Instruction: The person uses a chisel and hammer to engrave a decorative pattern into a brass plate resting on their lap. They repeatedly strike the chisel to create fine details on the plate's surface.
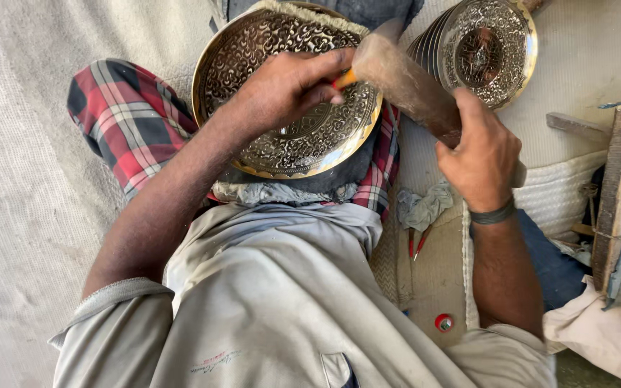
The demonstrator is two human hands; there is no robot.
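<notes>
Left hand [285, 86]: I see my grip closed around a thin orange-handled punch [346, 77], its tip pressed to the engraved brass plate [253, 50].
Right hand [479, 154]: my grip is wrapped tight on a wooden mallet [404, 79], the head raised just above the punch.
Plate: tilted on my lap, against red plaid cloth [127, 122], rim toward me.
Nearby: a stack of finished plates [483, 47] top right; a grey rag [422, 205] and red-handled tools [418, 243] on the floor mat [433, 280].
Risk: I judge a glancing blow could skid the punch across the pattern or catch my left fingers, since the plate rests loose.
Labels: one small round red cap [444, 322]; no packages or signs visible.
</notes>
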